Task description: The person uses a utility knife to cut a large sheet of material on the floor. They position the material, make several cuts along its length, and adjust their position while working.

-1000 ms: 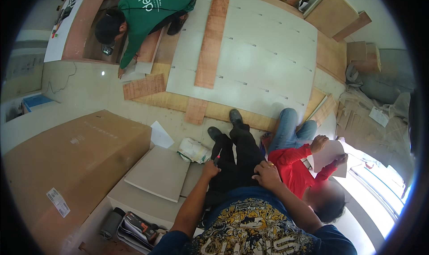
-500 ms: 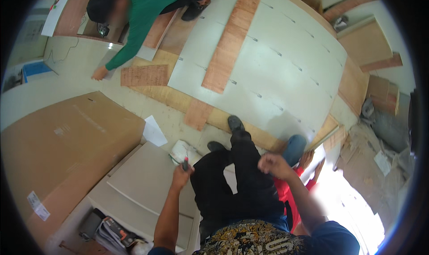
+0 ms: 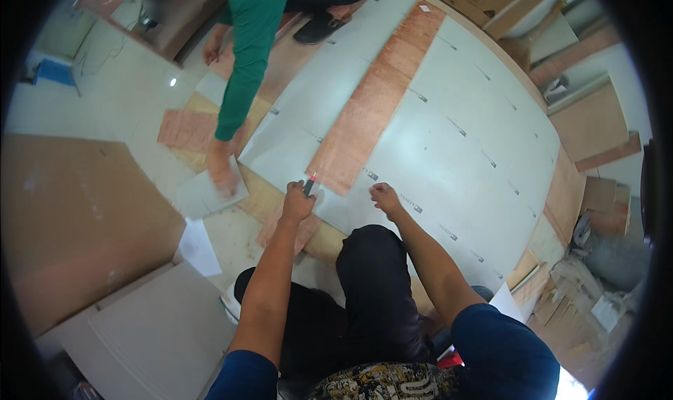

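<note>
My left hand (image 3: pixel 299 205) is closed around a small red-and-black tool (image 3: pixel 310 184) with a thin tip, held near the lower end of a reddish plywood strip (image 3: pixel 371 105). This strip lies on a large white panel (image 3: pixel 456 161) with small repeated printed marks. Over the panel, to the right of the strip's end, my right hand (image 3: pixel 385 198) has its fingers curled together; whatever they may hold is too small to make out. A co-worker's hand (image 3: pixel 223 179) is on a pale flat piece (image 3: pixel 200 198) to the left.
Large brown cartons (image 3: pixel 84 218) and a light cabinet-like box (image 3: pixel 147 330) stand on my left. A white sheet (image 3: pixel 199 247) and plywood offcuts (image 3: pixel 188 129) lie nearby. Boards (image 3: pixel 592 123) and wrapping scraps (image 3: pixel 561 288) are along the right. The co-worker's green sleeve (image 3: pixel 245 63) reaches in from the far left.
I have leaned forward, and both my hands have moved from beside my legs out over the panel. The co-worker's hand has moved right and nearer, with the pale piece now there.
</note>
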### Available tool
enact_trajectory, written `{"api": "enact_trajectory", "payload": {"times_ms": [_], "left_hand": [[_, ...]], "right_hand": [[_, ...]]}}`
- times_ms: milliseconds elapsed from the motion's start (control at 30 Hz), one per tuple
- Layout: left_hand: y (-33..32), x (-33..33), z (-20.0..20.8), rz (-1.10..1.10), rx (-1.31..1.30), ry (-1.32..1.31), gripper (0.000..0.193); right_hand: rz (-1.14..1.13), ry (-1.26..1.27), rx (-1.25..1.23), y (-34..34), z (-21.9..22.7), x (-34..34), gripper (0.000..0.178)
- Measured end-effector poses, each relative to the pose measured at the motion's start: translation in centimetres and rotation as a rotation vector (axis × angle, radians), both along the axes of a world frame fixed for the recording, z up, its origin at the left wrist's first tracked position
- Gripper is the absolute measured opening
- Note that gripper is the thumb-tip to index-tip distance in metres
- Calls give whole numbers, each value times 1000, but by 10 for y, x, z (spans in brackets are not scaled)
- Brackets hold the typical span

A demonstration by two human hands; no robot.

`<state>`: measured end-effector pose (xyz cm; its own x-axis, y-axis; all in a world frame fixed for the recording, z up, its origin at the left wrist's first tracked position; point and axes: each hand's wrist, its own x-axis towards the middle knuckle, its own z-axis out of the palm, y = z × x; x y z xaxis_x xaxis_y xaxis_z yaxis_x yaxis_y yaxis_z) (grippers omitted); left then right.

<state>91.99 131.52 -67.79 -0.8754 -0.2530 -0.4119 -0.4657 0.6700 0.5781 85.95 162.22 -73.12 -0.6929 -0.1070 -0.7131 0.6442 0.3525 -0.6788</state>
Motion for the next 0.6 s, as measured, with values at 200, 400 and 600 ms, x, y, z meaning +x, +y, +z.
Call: {"api": "enact_trajectory", "payload": {"times_ms": [200,400,600], "left_hand": [[7,-34,-84,15,5,64,79],[13,-30,-130,203,155,103,84],[6,-44,-124,352,322,-8,79]], "right_hand": [[50,120,41,-17,-85,-8,56],[91,29,-154,-39,-71,-14,57],[190,74,-91,-66,-50,-7,65]]}}
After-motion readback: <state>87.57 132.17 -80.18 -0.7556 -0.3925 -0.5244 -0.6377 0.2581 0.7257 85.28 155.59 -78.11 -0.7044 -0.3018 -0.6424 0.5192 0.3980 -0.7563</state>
